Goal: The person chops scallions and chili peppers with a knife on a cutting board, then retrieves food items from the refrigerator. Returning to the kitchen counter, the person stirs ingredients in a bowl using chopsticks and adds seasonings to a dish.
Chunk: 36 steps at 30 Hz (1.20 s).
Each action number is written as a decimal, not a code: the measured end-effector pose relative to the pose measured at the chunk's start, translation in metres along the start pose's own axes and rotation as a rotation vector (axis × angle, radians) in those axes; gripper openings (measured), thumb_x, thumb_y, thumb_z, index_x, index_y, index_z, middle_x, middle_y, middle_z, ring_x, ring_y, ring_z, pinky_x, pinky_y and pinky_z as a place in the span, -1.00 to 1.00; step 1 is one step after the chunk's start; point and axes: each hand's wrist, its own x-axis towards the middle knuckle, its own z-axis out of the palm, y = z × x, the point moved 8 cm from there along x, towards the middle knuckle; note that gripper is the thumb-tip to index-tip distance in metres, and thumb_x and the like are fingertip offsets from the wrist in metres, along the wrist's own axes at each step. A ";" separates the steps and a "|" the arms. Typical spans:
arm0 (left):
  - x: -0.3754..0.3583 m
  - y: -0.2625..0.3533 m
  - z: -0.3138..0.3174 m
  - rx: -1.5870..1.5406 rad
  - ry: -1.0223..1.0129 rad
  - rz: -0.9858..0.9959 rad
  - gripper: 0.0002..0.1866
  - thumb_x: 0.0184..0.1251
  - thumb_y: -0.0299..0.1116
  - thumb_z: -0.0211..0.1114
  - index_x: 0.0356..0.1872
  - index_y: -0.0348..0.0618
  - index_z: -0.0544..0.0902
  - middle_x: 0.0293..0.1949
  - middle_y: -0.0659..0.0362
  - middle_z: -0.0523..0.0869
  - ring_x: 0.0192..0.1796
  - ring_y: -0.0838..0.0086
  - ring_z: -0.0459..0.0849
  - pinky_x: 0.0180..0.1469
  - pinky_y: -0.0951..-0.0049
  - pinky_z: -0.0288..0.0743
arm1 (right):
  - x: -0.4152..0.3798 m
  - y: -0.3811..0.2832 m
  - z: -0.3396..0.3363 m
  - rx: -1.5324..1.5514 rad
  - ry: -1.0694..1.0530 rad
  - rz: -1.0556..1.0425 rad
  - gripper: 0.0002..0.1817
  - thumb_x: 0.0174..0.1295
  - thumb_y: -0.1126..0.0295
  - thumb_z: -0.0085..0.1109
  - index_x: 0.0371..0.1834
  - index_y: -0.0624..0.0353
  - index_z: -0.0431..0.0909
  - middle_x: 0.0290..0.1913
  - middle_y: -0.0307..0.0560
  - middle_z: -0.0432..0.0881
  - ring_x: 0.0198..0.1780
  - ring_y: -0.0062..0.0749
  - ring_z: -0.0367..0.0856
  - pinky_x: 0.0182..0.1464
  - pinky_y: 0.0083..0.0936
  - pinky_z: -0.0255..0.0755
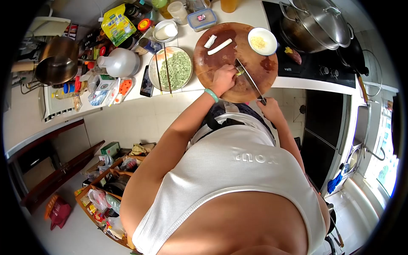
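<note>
A round wooden cutting board [250,85] lies at the counter's edge. My left hand [225,79], with a green bangle at the wrist, presses its closed fingers on a small greenish piece [240,72] on the board. My right hand [270,109] is wrapped round the handle of a knife [250,79], whose blade lies beside that piece. White stalk pieces [219,46] rest at the board's upper left. A white bowl of chopped yellowish bits [258,42] stands at its upper right. Left of the board is a bowl of green chopped food [174,70] with chopsticks across it.
A large steel pot [312,25] stands on the black stove [297,70], with a reddish-brown item [293,55] near it. A phone [146,81], a plastic jug [121,62], a lidded container [202,19] and a small white bowl [165,31] are on the counter.
</note>
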 end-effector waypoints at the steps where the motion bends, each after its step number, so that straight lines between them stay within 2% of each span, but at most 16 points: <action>1: 0.000 -0.001 0.000 -0.008 0.015 -0.005 -0.89 -0.06 -0.47 0.35 -0.44 -0.16 0.64 -0.36 0.17 0.59 -0.21 0.24 0.61 -0.21 0.28 0.55 | -0.001 0.001 -0.001 0.002 0.008 0.010 -0.60 0.18 0.16 0.17 -0.36 0.41 0.59 -0.40 0.41 0.56 -0.25 0.31 0.56 -0.18 -0.07 0.44; 3: -0.001 -0.002 0.001 -0.027 0.023 0.000 -0.92 -0.06 -0.47 0.33 -0.48 -0.15 0.64 -0.38 0.17 0.58 -0.21 0.25 0.61 -0.22 0.28 0.55 | -0.005 -0.014 -0.005 0.021 0.057 -0.129 -0.58 0.21 0.17 0.18 -0.50 0.43 0.50 -0.70 0.05 0.49 -0.68 -0.27 0.53 -0.54 -0.35 0.43; 4: -0.002 -0.001 -0.001 -0.036 0.055 0.009 -0.93 -0.05 -0.46 0.33 -0.48 -0.14 0.64 -0.38 0.17 0.58 -0.22 0.25 0.61 -0.22 0.28 0.55 | -0.007 -0.017 -0.007 0.024 0.067 -0.116 -0.58 0.21 0.17 0.18 -0.50 0.43 0.50 -0.70 0.05 0.49 -0.68 -0.27 0.53 -0.54 -0.35 0.43; 6: -0.002 0.001 -0.003 -0.037 0.068 0.010 -0.95 -0.02 -0.46 0.33 -0.48 -0.13 0.67 -0.36 0.19 0.62 -0.23 0.28 0.63 -0.23 0.30 0.55 | -0.011 -0.021 -0.011 -0.025 0.053 -0.062 -0.60 0.20 0.14 0.18 -0.29 0.36 0.61 -0.33 0.39 0.60 -0.18 0.30 0.56 -0.10 -0.07 0.44; 9: -0.001 0.006 -0.004 0.009 0.073 0.018 -0.93 -0.02 -0.44 0.38 -0.46 -0.13 0.70 -0.36 0.20 0.65 -0.25 0.27 0.65 -0.25 0.32 0.56 | -0.017 -0.030 -0.016 -0.047 0.090 -0.079 -0.61 0.20 0.14 0.18 -0.27 0.35 0.62 -0.30 0.38 0.61 -0.16 0.29 0.56 -0.08 -0.07 0.45; 14: -0.002 0.007 -0.006 -0.017 0.080 0.043 -0.93 0.01 -0.45 0.37 -0.44 -0.16 0.71 -0.33 0.21 0.68 -0.26 0.28 0.66 -0.25 0.33 0.56 | -0.020 -0.038 -0.013 -0.130 0.118 -0.150 -0.53 0.21 0.07 0.17 -0.35 0.40 0.58 -0.40 0.40 0.59 -0.26 0.29 0.57 -0.13 -0.03 0.46; 21: -0.001 0.004 -0.002 -0.007 0.049 0.029 -0.94 -0.02 -0.47 0.35 -0.47 -0.15 0.69 -0.33 0.21 0.66 -0.23 0.31 0.64 -0.26 0.34 0.56 | -0.018 -0.026 0.000 -0.080 0.168 -0.198 -0.55 0.21 0.08 0.18 -0.34 0.39 0.57 -0.42 0.38 0.60 -0.30 0.30 0.57 -0.20 -0.02 0.48; 27: 0.000 0.001 -0.003 -0.003 0.003 0.020 -0.91 -0.04 -0.49 0.34 -0.44 -0.15 0.71 -0.34 0.18 0.67 -0.23 0.26 0.65 -0.22 0.30 0.56 | -0.021 -0.029 0.007 -0.229 0.169 -0.127 -0.60 0.22 0.13 0.17 -0.41 0.35 0.56 -0.47 0.34 0.59 -0.36 0.27 0.59 -0.25 0.00 0.49; 29: 0.001 0.002 -0.004 -0.028 0.011 0.054 -0.88 -0.01 -0.46 0.36 -0.40 -0.21 0.71 -0.36 0.06 0.67 -0.26 0.17 0.66 -0.21 0.26 0.57 | -0.021 -0.029 0.008 -0.251 0.226 -0.127 -0.62 0.23 0.15 0.16 -0.47 0.32 0.56 -0.48 0.32 0.60 -0.38 0.25 0.60 -0.26 -0.01 0.49; 32: 0.002 0.001 -0.003 -0.033 0.004 0.006 -0.90 -0.08 -0.52 0.32 -0.46 -0.17 0.71 -0.34 0.13 0.69 -0.23 0.20 0.66 -0.18 0.28 0.58 | -0.022 -0.032 0.007 -0.228 0.194 -0.079 -0.63 0.23 0.16 0.16 -0.46 0.33 0.56 -0.45 0.33 0.61 -0.34 0.25 0.61 -0.23 -0.01 0.49; 36: 0.002 0.000 -0.004 -0.041 -0.012 -0.010 -0.90 -0.08 -0.51 0.33 -0.46 -0.17 0.71 -0.34 0.13 0.68 -0.24 0.20 0.66 -0.19 0.28 0.58 | -0.021 -0.034 0.006 -0.221 0.158 -0.013 -0.63 0.22 0.16 0.17 -0.46 0.34 0.56 -0.43 0.36 0.61 -0.29 0.26 0.60 -0.20 -0.02 0.49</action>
